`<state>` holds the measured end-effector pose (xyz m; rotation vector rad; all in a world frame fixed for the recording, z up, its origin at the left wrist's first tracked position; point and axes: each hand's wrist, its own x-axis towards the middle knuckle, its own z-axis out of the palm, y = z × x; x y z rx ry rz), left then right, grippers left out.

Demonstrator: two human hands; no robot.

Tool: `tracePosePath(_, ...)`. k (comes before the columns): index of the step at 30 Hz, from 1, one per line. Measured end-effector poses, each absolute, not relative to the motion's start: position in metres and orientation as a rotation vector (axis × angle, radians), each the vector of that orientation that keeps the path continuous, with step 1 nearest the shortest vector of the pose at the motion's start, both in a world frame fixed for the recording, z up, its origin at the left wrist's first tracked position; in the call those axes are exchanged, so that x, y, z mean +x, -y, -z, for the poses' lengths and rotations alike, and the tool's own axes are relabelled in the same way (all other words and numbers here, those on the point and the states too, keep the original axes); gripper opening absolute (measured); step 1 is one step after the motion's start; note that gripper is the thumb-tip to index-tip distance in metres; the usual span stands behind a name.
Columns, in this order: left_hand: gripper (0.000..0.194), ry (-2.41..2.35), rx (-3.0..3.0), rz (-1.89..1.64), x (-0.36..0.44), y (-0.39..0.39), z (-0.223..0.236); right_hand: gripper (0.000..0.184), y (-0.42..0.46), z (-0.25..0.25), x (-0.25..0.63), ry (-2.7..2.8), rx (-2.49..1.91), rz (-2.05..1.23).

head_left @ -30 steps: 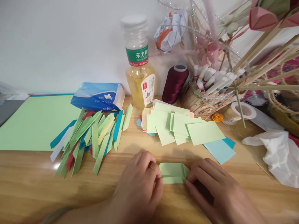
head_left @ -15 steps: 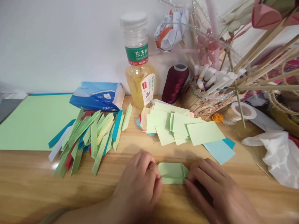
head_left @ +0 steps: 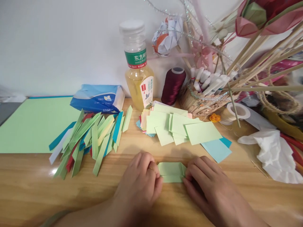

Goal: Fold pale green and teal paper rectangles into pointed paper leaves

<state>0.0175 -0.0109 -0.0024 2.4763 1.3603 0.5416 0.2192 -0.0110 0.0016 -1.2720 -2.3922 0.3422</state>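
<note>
A small light-green folded paper [head_left: 170,172] lies flat on the wooden table [head_left: 33,186] near the front edge. My left hand [head_left: 139,186], with a ring on one finger, has its curled fingertips pressed on the paper's left end. My right hand [head_left: 208,186] pinches and presses the paper's right end, where a corner is folded in. Behind them lies a loose stack of green, blue and pink paper rectangles [head_left: 180,127]. To the left sits a pile of several folded paper strips [head_left: 92,138] in green, blue, red and white.
A large green sheet [head_left: 33,123] covers the left of the table. Along the wall stand a blue tissue pack [head_left: 98,98], a drink bottle [head_left: 137,67], a maroon thread spool [head_left: 174,83], and a basket of sticks and paper flowers [head_left: 213,85]. White crumpled tissue [head_left: 274,154] lies at right.
Both hands stay pressed on the folded green paper with hardly any movement. The view has shifted slightly, so everything sits a little further left in the picture.
</note>
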Motion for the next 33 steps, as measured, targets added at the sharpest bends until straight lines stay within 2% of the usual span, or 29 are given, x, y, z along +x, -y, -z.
tracePosePath(10,0.010,-1.382,2.328,-0.492,0.014,0.012,0.000,0.010,0.012,0.002,0.228,2.429,-1.228,-0.329)
tracePosePath(15,0.003,-1.509,2.226,-0.577,0.020,0.015,0.006,0.020,0.016,-0.005,0.231,2.597,-1.166,-0.312)
tracePosePath(16,0.007,-1.523,2.226,-0.589,0.021,0.015,0.007,0.019,0.017,-0.007,0.231,2.620,-1.138,-0.299)
tracePosePath(20,0.014,-1.365,2.498,-0.675,0.019,0.018,0.009,0.021,0.017,-0.015,0.233,2.657,-1.070,-0.247)
tracePosePath(24,0.015,-1.127,2.940,-0.800,0.008,0.021,0.008,0.026,0.015,-0.025,0.239,2.743,-1.072,-0.338)
tracePosePath(30,0.016,-0.921,3.052,-0.557,-0.011,0.018,0.000,0.033,0.005,-0.035,0.255,2.832,-0.938,-0.499)
tracePosePath(33,0.012,-0.897,3.036,-0.550,-0.017,0.014,0.001,0.033,0.002,-0.039,0.258,2.856,-0.934,-0.548)
